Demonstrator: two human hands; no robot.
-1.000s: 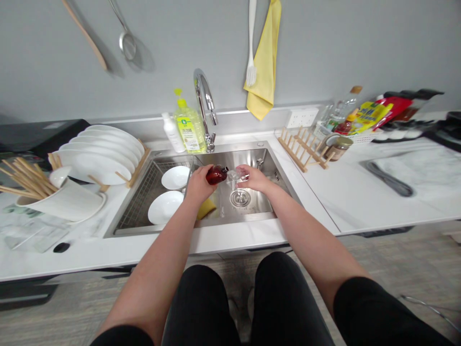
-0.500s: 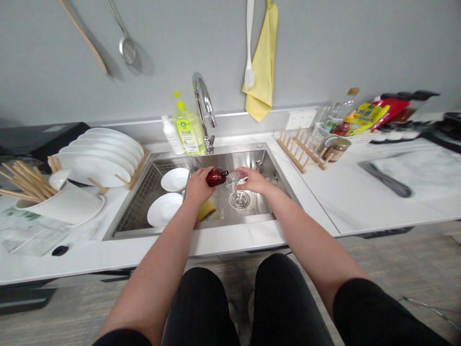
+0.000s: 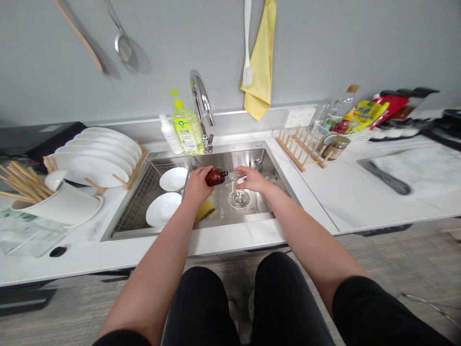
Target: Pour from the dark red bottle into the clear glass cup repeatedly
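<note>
Over the stainless steel sink (image 3: pixel 248 161), my left hand (image 3: pixel 198 185) is wrapped round a dark amber bottle (image 3: pixel 215 177). The bottle lies tilted nearly on its side, its black neck pointing right. Its neck is close to a small clear container (image 3: pixel 232 177), which my right hand (image 3: pixel 251 179) grips by its side. Whether the two touch, or liquid flows between them, I cannot tell. Beneath the container is the sink drain (image 3: pixel 239 198). A yellow sponge or cloth (image 3: pixel 205 210) lies in the sink below my left hand.
Two white bowls (image 3: pixel 163 209) sit in the wire basket (image 3: pixel 131 211) on the sink's left. Behind stand the faucet (image 3: pixel 201 105) and a dish soap bottle (image 3: pixel 187 129). White plates (image 3: pixel 93 166) fill a left rack; a wooden rack (image 3: pixel 300 149) and a jar (image 3: pixel 336 146) are on the right.
The whole view has shifted slightly. Both hands keep their hold, and the bottle and clear container stay in nearly the same place.
</note>
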